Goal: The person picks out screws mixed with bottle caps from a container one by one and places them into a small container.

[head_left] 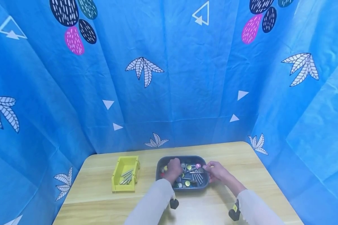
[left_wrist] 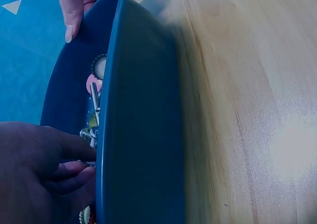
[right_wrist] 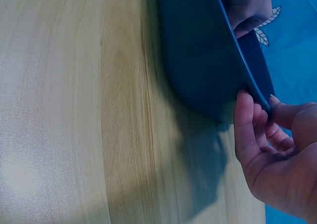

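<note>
— What grip is being kept?
— The left hand point(head_left: 174, 168) is sitting inside the dark tray point(head_left: 191, 189), fingers point(left_wrist: 77, 145) bent; their ends are not showing, so I cannot tell what it is holding. The right hand point(head_left: 217, 170) is pinching the tray's right end.
— Hazards?
— Should that pinch be pulling unevenly, the tray might tip, spilling the bottle caps point(head_left: 187, 183) and silver rods point(head_left: 196, 172) lying mixed inside.
— Locations?
— The tray is standing near the middle of the desk's point(head_left: 95, 200) far edge. Towards the far left corner, a yellow bin point(head_left: 124, 188) is holding metal rods point(head_left: 126, 172).
</note>
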A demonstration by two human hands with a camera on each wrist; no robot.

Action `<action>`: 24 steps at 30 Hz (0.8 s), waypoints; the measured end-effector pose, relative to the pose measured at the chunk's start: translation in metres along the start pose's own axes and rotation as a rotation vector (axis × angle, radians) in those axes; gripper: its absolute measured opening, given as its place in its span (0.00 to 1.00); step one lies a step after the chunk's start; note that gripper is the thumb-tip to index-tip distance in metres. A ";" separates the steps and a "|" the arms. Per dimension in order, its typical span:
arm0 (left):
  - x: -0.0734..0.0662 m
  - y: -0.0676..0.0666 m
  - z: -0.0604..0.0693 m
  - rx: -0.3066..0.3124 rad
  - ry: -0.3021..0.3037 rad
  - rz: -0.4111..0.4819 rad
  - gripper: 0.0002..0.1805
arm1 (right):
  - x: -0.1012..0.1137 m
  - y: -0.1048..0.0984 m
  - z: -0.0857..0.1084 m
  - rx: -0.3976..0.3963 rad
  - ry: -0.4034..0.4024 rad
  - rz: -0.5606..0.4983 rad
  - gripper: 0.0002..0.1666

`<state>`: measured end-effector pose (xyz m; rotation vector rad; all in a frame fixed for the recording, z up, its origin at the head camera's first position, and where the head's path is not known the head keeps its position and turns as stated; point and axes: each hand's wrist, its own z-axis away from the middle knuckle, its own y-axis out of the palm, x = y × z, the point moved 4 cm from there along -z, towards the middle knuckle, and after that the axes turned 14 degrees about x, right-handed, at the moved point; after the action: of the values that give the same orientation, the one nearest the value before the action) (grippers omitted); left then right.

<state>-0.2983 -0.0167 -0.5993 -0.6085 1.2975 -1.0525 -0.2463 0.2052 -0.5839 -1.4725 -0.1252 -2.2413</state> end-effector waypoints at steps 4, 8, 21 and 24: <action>-0.002 -0.004 0.004 0.012 -0.014 0.045 0.10 | 0.001 0.001 0.001 0.005 -0.005 0.001 0.13; -0.003 -0.008 0.005 0.027 -0.033 0.092 0.10 | 0.000 0.001 0.000 0.002 -0.007 0.002 0.13; -0.004 -0.022 0.010 0.047 -0.026 0.134 0.16 | 0.001 0.002 -0.003 0.042 -0.026 -0.014 0.13; -0.013 -0.034 0.024 0.086 -0.031 0.192 0.23 | 0.000 0.000 -0.002 0.036 -0.020 -0.003 0.13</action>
<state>-0.2840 -0.0246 -0.5592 -0.4254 1.2503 -0.9319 -0.2477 0.2047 -0.5848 -1.4771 -0.1729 -2.2161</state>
